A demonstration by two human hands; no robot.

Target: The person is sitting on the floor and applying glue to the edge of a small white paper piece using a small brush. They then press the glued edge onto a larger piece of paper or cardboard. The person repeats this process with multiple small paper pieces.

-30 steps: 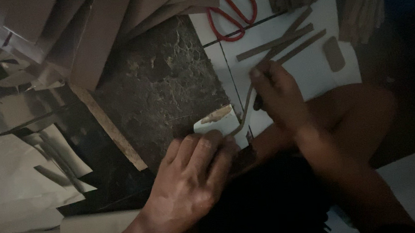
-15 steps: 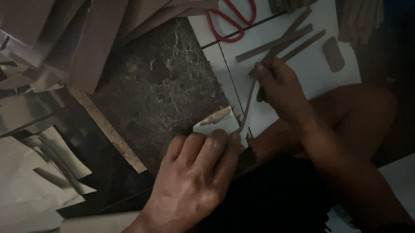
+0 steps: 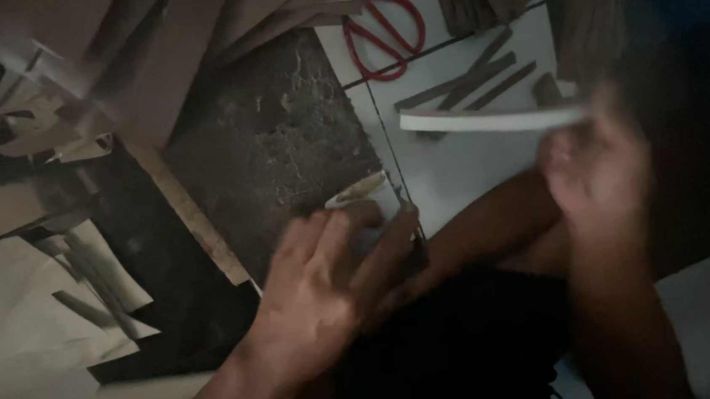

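Since the earlier frames the right hand has come up off the white floor tile and away from the loose strips; it now holds a long pale strip by its right end, so the strip hangs level above the tile, its free end pointing left. Before, that hand pressed a thin stick down beside the tile joint. The hand is blurred by motion, and how many fingers close on the strip cannot be made out.

The left hand has barely shifted. It lies flat, fingers spread and pressing on a small pale piece at the edge of the dark stone slab; only the top of that piece shows past the fingertips.

Red-handled scissors lie on the tile above, near a few dark strips. Brown cardboard sheets are cut off by the top edge; paler sheets lie at left. The lower middle is too dark to read.
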